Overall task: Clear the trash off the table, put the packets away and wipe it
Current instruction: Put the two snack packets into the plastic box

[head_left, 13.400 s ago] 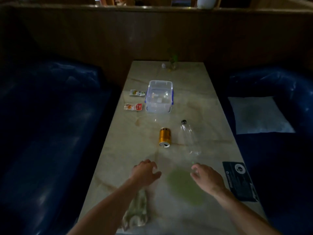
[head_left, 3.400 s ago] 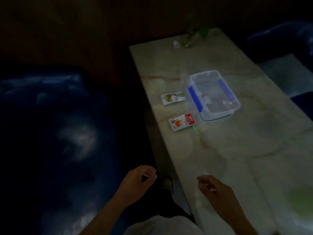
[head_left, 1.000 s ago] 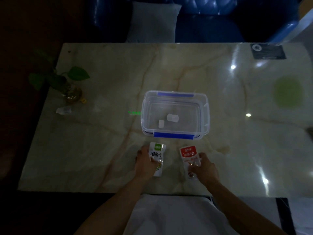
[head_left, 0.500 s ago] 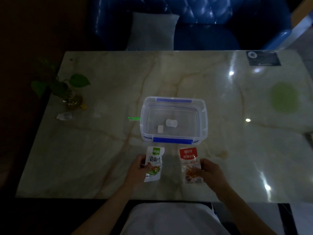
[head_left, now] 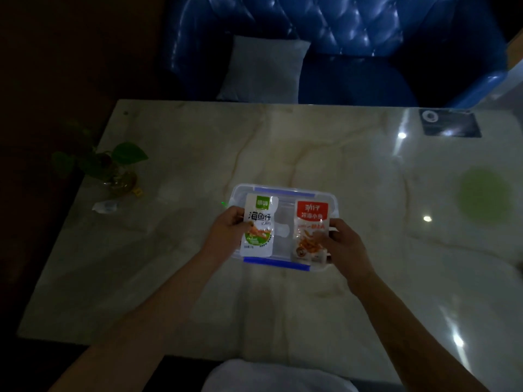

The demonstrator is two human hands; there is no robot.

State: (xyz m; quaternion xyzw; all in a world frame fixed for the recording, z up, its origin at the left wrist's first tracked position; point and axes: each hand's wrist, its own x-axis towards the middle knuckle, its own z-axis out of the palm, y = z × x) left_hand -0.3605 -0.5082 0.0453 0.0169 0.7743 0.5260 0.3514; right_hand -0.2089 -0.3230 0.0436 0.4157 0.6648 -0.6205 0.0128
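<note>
My left hand [head_left: 226, 236] grips a white packet with a green label [head_left: 259, 224] by its left edge. My right hand [head_left: 343, 244] grips a white packet with a red label [head_left: 311, 222] at its lower right. Both packets hang side by side over the open clear plastic box with blue clips [head_left: 276, 263] in the middle of the marble table [head_left: 198, 142]. A small white item [head_left: 281, 230] shows inside the box between the packets.
A small potted plant [head_left: 113, 168] and a crumpled white scrap [head_left: 104, 206] sit at the table's left end. A green smear [head_left: 485, 195] and a dark card [head_left: 450, 126] are at the right end. A blue sofa [head_left: 353, 38] with a grey cushion [head_left: 263, 69] lies beyond.
Both hands have lifted the two packets off the table near its front edge and carried them forward over the box.
</note>
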